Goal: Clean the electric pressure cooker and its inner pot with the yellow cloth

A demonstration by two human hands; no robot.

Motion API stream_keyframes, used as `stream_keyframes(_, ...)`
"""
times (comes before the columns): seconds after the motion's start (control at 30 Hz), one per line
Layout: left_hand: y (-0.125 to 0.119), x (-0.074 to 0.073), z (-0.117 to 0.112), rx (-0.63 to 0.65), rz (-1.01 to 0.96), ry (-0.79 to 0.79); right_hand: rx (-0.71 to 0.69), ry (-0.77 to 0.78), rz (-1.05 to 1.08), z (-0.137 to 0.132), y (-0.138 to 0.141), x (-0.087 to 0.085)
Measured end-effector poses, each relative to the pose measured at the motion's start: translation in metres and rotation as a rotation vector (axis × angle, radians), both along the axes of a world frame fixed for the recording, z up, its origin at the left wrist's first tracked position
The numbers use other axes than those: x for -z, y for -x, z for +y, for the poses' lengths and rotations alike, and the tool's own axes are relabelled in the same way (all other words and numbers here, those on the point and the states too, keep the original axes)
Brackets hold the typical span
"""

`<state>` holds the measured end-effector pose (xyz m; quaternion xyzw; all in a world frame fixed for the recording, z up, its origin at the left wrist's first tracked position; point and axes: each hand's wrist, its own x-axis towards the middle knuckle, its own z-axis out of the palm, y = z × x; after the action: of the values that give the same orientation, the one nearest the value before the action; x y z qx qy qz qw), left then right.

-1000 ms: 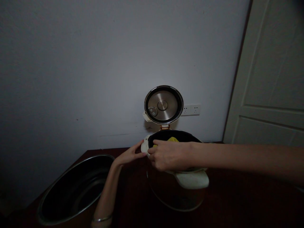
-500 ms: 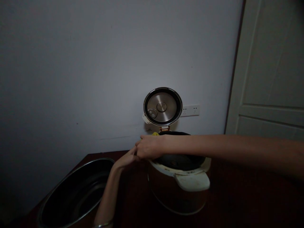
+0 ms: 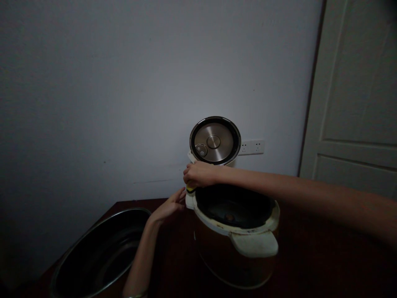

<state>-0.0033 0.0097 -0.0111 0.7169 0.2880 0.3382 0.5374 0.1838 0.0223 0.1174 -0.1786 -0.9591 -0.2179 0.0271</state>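
Note:
A rice cooker [image 3: 235, 256] stands on a dark wooden table, tilted toward me, with its lid [image 3: 215, 140] swung up and open against the wall. My right hand [image 3: 199, 174] is closed around a yellow sponge [image 3: 190, 189] and presses it on the far left of the cooker's white rim [image 3: 273, 219]. My left hand [image 3: 169, 205] rests against the cooker's left side near the rim, fingers curled lightly on it. The dark inside of the cooker shows, with a small brownish spot at the bottom.
A large steel basin [image 3: 99, 252] sits at the left on the table [image 3: 325, 265]. A white double wall socket [image 3: 252, 146] is behind the cooker. A pale door [image 3: 356, 103] stands at the right. The room is dim.
My right hand has moved with the sponge from the near left rim to the far left rim, uncovering the cooker's inside. My left hand stayed by the cooker's left side.

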Motion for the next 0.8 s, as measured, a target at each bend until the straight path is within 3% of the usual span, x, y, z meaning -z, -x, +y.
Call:
stream_keyframes(0.2,0.002,0.004,0.003,-0.026,-0.053,0.039,0.174,0.269,0.032,0.018,0.003,0.024)
stream_keyframes(0.4,0.003,0.005,0.003,-0.024,-0.038,0.063,0.202,0.416,0.063,0.016,0.002,0.028)
stream_keyframes(0.5,0.0,-0.002,-0.006,0.02,0.046,0.002,0.157,0.426,0.041,0.017,0.004,0.025)
stream_keyframes(0.67,-0.002,-0.011,-0.015,-0.076,0.201,-0.109,-0.037,0.636,-0.103,0.019,0.014,0.018)
stream_keyframes(0.8,-0.001,-0.012,-0.014,-0.067,0.185,-0.119,0.006,0.532,-0.115,0.022,0.021,0.016)
